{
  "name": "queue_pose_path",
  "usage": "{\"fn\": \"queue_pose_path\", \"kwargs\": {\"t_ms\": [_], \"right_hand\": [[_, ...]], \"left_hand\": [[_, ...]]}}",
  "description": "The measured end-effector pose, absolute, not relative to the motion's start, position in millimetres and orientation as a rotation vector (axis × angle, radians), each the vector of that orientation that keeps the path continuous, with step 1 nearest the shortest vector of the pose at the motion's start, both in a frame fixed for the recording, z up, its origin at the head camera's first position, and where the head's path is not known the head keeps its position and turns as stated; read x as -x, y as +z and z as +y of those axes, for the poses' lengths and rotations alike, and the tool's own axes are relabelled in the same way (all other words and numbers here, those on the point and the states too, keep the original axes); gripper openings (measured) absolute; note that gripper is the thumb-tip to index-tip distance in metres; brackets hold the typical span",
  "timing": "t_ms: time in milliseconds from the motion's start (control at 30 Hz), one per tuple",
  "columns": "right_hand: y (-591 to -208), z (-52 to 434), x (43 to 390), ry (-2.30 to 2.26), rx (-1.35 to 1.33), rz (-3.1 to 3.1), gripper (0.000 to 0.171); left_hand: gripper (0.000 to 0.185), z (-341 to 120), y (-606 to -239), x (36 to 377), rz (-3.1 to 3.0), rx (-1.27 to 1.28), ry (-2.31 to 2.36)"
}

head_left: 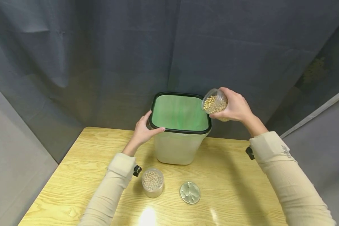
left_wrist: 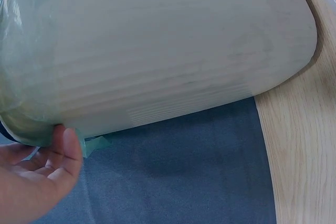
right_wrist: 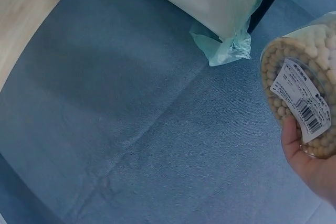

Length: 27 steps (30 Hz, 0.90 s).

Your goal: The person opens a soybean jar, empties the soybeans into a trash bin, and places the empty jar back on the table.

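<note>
A white bin (head_left: 175, 147) with a black rim and a green liner stands at the far edge of the wooden table (head_left: 228, 175). My left hand (head_left: 144, 128) holds its near-left rim, thumb over the edge; in the left wrist view the left hand (left_wrist: 37, 182) lies against the bin's wall (left_wrist: 157, 51). My right hand (head_left: 234, 108) grips a clear jar of yellow beans (head_left: 214, 102), tilted with its open mouth toward the bin's right corner. The right wrist view shows the jar (right_wrist: 302, 93) with its barcode label, beside the liner's knot (right_wrist: 226, 48).
A second open jar of pale beans (head_left: 152, 182) stands on the table near my left forearm. A round metal lid (head_left: 190, 192) lies flat to its right. Dark grey curtain (head_left: 101, 62) hangs behind and beside the table.
</note>
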State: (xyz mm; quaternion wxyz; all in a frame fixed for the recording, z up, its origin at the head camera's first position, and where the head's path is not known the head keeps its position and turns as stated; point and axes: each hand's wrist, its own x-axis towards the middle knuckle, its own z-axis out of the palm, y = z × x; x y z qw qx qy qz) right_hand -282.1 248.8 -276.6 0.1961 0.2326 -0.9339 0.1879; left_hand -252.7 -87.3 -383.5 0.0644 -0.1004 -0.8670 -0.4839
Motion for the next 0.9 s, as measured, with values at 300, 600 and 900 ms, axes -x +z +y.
{"fn": "queue_pose_path", "kwargs": {"t_ms": [300, 600, 900], "right_hand": [[-270, 242, 288, 0.357, -0.632, -2.703, 0.091], [-268, 239, 291, 0.22, -0.645, -2.719, 0.092], [-264, 238, 293, 0.128, -0.696, -2.687, 0.089]], "left_hand": [[0.094, -86, -382, 251, -2.611, 0.297, -1.454], [0.093, -84, -381, 250, -2.607, 0.282, -1.455], [0.094, -82, -382, 250, -2.606, 0.285, -1.463]]}}
